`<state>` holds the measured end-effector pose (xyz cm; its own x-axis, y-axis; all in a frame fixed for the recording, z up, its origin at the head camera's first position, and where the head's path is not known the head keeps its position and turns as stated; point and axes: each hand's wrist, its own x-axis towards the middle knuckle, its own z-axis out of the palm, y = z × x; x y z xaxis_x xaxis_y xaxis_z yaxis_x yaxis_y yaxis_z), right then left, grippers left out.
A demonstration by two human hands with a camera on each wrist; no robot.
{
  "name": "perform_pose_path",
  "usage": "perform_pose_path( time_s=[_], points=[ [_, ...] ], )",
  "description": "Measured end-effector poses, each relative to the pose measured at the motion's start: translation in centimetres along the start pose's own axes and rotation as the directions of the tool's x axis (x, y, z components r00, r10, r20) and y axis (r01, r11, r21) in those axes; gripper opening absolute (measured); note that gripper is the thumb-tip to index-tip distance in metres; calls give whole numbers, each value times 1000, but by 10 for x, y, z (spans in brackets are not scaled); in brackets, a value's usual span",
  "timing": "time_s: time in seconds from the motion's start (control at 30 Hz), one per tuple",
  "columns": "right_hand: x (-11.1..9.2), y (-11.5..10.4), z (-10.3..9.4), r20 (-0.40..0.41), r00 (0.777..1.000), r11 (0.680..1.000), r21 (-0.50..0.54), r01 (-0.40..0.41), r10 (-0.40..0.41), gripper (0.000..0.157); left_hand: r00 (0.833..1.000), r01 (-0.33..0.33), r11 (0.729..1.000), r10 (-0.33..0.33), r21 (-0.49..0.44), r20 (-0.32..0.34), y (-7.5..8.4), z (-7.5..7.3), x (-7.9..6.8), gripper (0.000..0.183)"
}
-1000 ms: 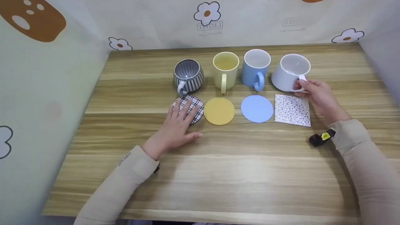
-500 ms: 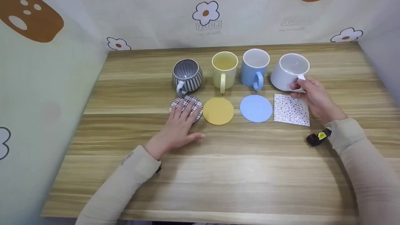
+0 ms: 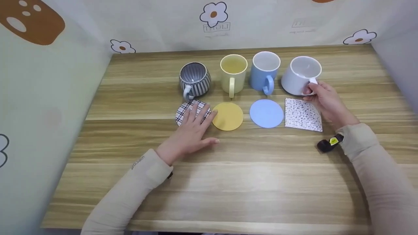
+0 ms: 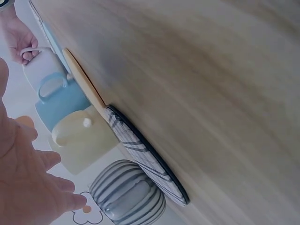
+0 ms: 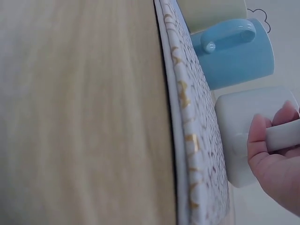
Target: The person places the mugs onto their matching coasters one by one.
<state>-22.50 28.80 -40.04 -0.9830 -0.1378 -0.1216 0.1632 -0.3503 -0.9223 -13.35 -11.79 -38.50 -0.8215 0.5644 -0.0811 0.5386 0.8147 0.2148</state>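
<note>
My right hand (image 3: pixel 327 99) grips the handle of a white mug (image 3: pixel 298 78), which stands behind a square speckled coaster (image 3: pixel 303 114). In the right wrist view, fingers curl round the handle of the white mug (image 5: pixel 255 126). My left hand (image 3: pixel 191 132) is spread, palm down, its fingers over the round plaid coaster (image 3: pixel 183 112) and its index fingertip at the edge of the yellow coaster (image 3: pixel 230 117). In the left wrist view, the hand (image 4: pixel 28 178) is above the table, apart from the plaid coaster (image 4: pixel 145 157). Behind that coaster stands a grey striped mug (image 3: pixel 200 83).
A pale yellow mug (image 3: pixel 238 78) and a blue mug (image 3: pixel 261 78) stand between the striped and white mugs. A round blue coaster (image 3: pixel 266 113) lies before the blue mug. The wooden table (image 3: pixel 248 189) ends at a flower-printed wall (image 3: pixel 163 26).
My left hand has slid a little to the right, its index finger reaching the yellow coaster's edge. The right hand keeps its hold on the white mug's handle.
</note>
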Motion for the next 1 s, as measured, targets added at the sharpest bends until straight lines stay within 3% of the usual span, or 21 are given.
perform_pose_path(
  time_s=[0.23,0.57,0.87,1.0],
  points=[
    [6,6,-7,11,1000,998,-61,19,-18,18,999,-34,999,34,8,5,11,-2,10,83],
    [3,6,-4,22,999,998,-48,31,-30,18,997,-77,997,78,-13,20,29,-2,25,83],
    [20,16,-27,23,1000,1000,-24,-11,12,18,993,-114,993,115,-35,23,38,-2,33,83],
    [14,12,-20,30,999,1000,-24,-15,15,16,993,-114,993,116,-31,38,41,-4,37,83]
  ],
)
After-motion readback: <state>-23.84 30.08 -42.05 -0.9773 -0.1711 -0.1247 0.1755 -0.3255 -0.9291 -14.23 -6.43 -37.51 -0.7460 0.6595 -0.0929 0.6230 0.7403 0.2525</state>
